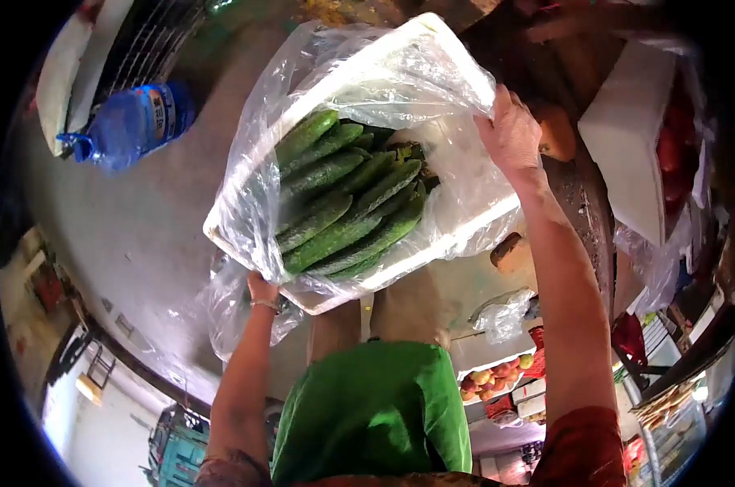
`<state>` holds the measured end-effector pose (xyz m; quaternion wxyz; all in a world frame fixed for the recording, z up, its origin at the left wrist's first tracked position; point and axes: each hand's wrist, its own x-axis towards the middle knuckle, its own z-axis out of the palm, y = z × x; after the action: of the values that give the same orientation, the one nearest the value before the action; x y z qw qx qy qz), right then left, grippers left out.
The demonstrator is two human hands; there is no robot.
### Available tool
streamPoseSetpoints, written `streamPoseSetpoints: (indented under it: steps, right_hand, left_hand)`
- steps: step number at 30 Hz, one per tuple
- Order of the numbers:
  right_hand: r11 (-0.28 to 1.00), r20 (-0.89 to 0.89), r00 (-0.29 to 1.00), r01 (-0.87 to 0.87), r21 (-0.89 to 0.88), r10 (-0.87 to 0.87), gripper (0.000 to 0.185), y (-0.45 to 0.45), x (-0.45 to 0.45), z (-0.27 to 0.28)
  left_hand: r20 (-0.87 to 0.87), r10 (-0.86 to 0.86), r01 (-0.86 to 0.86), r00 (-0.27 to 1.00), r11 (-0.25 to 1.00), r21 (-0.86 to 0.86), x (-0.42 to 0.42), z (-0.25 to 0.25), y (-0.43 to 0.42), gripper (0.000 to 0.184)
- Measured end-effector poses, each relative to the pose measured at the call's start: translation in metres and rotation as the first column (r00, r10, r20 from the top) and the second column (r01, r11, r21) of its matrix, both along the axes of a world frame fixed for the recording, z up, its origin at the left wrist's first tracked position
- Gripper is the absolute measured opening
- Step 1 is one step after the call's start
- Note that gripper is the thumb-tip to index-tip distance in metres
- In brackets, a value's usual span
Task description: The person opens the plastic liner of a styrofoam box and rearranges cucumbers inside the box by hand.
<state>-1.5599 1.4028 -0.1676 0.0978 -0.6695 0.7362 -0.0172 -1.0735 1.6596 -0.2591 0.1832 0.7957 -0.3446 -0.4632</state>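
A white foam box (440, 246) lined with clear plastic film (432, 77) is tilted in front of me. Dark green cucumbers (335, 219) lie heaped inside it, mostly towards its left side. My right hand (509, 134) grips the box's right rim, with the film bunched under the fingers. At the lower left corner, my left hand (261, 289) holds the box from beneath; its fingers are largely hidden by the box and film. Loose film hangs beside the left wrist.
A large blue water bottle (136, 122) lies on the floor at left. Another white foam box (627, 146) with red produce stands at right. Near my legs are round reddish fruits (495, 377) in a box. A brick-like block (511, 253) lies beside the wooden edge.
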Motion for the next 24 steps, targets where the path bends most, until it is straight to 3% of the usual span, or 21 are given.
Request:
streamPoseSetpoints:
  steps: [1,3,5,6,7,8,10,11,12,14,16,17,20,21,22,24]
  right_hand:
    - [1.000,0.011,1.000,-0.021,0.006,0.021,0.042,0.000,-0.001,0.000]
    - [0.993,0.034,0.999,0.005,0.119,-0.009,0.043,-0.004,-0.001,0.006]
    - [0.994,0.051,0.998,-0.043,0.102,0.038,0.043,-0.010,-0.003,0.006]
    - [0.990,0.050,0.997,-0.058,0.126,0.052,0.043,-0.007,-0.004,0.009]
    - [0.988,0.058,0.996,-0.079,0.136,0.072,0.043,-0.007,-0.002,0.013]
    - [0.988,0.084,0.994,-0.077,0.134,0.066,0.042,-0.012,0.000,0.017]
    - [0.986,0.119,0.990,-0.095,0.135,0.079,0.041,-0.015,0.002,0.020]
    - [0.985,0.109,0.990,-0.103,0.135,0.089,0.039,-0.018,0.000,0.018]
    - [0.985,0.096,0.991,-0.109,0.133,0.097,0.037,-0.020,0.000,0.018]
    - [0.986,0.145,0.979,-0.153,0.068,0.142,0.033,-0.021,-0.002,0.021]
    - [0.976,0.135,0.970,-0.212,0.045,0.204,0.029,-0.021,-0.008,0.018]
    - [0.976,0.173,0.964,-0.213,0.037,0.204,0.027,-0.024,-0.003,0.025]
    - [0.976,0.250,0.953,-0.198,0.091,0.170,0.029,-0.033,0.006,0.040]
    - [0.965,0.240,0.940,-0.258,0.040,0.241,0.031,-0.035,0.005,0.039]
    - [0.962,0.241,0.939,-0.267,0.055,0.247,0.031,-0.034,0.007,0.037]
    - [0.986,0.366,0.920,-0.163,0.035,0.139,0.026,-0.033,0.011,0.038]
  left_hand:
    - [0.011,0.021,-0.021,1.000,1.000,0.006,0.011,-0.017,0.013,0.030]
    - [0.027,0.119,-0.122,0.993,0.976,0.183,0.049,-0.060,0.054,0.031]
    - [0.025,0.248,-0.249,0.968,0.966,0.071,0.030,-0.053,0.042,0.024]
    - [0.253,0.124,-0.148,0.959,0.986,0.081,0.037,-0.069,0.064,0.021]
    - [0.181,0.061,-0.069,0.982,0.997,0.036,0.051,-0.088,0.077,0.015]
    - [0.023,0.299,-0.300,0.954,0.953,0.029,0.036,-0.073,0.057,0.016]
    - [0.301,-0.115,0.096,0.947,0.992,0.079,0.036,-0.056,0.037,0.013]
    - [0.254,0.236,-0.262,0.938,0.962,0.073,0.000,-0.009,-0.006,0.012]
    - [0.056,0.498,-0.501,0.865,0.864,0.052,0.006,-0.023,-0.008,0.011]
    - [0.226,0.293,-0.311,0.929,0.949,0.049,0.014,-0.033,-0.001,0.014]
    - [0.501,0.139,-0.107,0.854,0.990,-0.091,-0.004,-0.017,-0.002,0.016]
    - [0.407,0.196,-0.211,0.892,0.977,-0.007,0.002,-0.025,0.001,0.016]
    - [0.387,0.291,-0.288,0.875,0.955,-0.067,0.006,-0.045,0.020,0.013]
    - [0.340,0.274,-0.262,0.900,0.962,-0.080,0.007,-0.039,0.022,0.011]
    - [0.429,0.098,-0.132,0.898,0.990,0.050,-0.017,0.017,-0.016,0.017]
    - [0.089,0.354,-0.354,0.931,0.935,-0.011,0.012,-0.026,0.020,0.016]
